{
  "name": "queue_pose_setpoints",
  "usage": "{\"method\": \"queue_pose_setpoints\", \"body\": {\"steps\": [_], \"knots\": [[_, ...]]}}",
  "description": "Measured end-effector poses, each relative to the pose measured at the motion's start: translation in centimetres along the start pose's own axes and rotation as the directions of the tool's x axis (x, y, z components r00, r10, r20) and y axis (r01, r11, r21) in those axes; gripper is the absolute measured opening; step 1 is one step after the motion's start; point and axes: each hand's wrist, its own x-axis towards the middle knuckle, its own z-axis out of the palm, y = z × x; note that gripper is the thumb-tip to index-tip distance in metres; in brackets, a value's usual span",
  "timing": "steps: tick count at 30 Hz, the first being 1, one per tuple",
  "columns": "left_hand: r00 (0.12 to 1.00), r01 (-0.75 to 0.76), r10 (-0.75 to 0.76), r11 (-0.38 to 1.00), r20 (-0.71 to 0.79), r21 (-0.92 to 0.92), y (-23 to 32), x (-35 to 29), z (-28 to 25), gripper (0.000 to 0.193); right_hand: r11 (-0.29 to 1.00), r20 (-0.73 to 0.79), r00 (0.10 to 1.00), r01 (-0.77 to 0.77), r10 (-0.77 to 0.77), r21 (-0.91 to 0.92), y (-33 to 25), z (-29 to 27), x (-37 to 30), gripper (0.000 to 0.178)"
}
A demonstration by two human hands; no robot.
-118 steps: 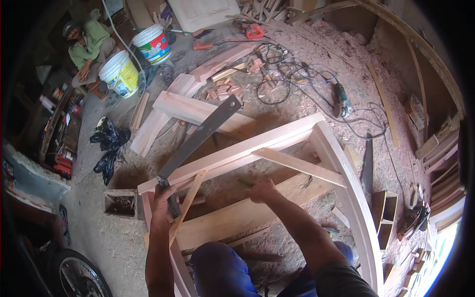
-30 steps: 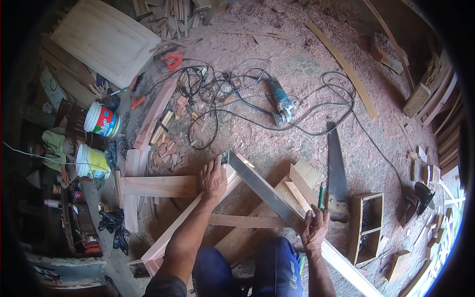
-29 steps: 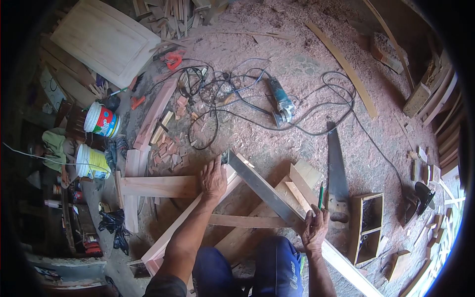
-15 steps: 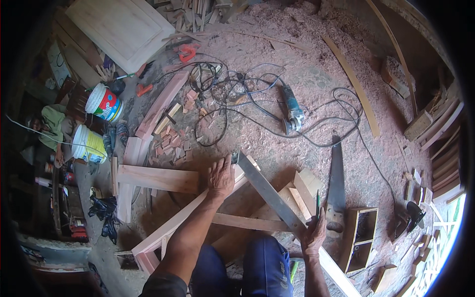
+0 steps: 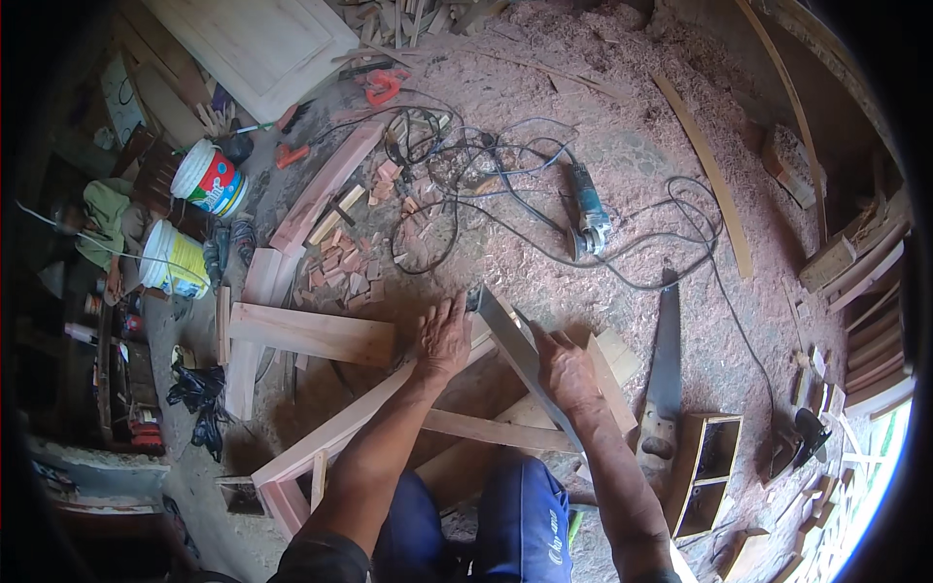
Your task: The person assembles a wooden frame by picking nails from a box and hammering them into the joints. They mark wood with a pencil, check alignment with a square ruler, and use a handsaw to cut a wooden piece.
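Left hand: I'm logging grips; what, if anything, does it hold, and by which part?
The left hand holds the square at its far end, seemingly by the stock.

One wide fisheye view, worn on the head, looking down over both hands.
The camera looks from above and behind the left hand (image 5: 444, 338) and the right hand (image 5: 568, 372), facing down and forward, near enough that the forearms (image 5: 376, 464) run in from the lower edge with the knees (image 5: 520, 510) between them. Both hands sit close to mid-view; beyond them the floor (image 5: 646, 160) stretches toward the upper rim.
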Motion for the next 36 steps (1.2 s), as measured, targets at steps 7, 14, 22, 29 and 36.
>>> {"method": "queue_pose_setpoints", "body": {"steps": [7,14,22,29,36], "knots": [[1.000,0.007,-0.007,1.000,-0.001,-0.007,-0.2,-0.1,-0.7,0.048,0.974,0.089,0.989,0.131,-0.117,-0.183,-1.1,0.6,3.0,0.067],[1.000,0.008,-0.008,1.000,0.005,0.000,-0.3,-0.4,0.1,0.048,0.965,-0.004,0.981,0.190,-0.194,-0.178,0.1,0.6,5.0,0.035],[0.999,0.010,-0.011,0.999,-0.036,-0.046,0.4,-0.1,0.9,0.051,0.986,-0.027,0.995,0.096,-0.101,-0.135,-1.5,-9.9,-9.4,0.039],[0.988,0.150,-0.150,0.953,0.020,-0.264,-6.6,-0.9,1.1,0.051,0.909,-0.577,0.782,0.032,0.236,0.416,-5.6,-9.0,-17.2,0.033],[0.794,0.502,-0.608,0.659,-0.004,-0.560,-18.2,-15.6,-4.4,0.046,0.696,-0.553,0.833,0.382,0.025,0.607,-15.4,-0.2,-13.9,0.037]]}}
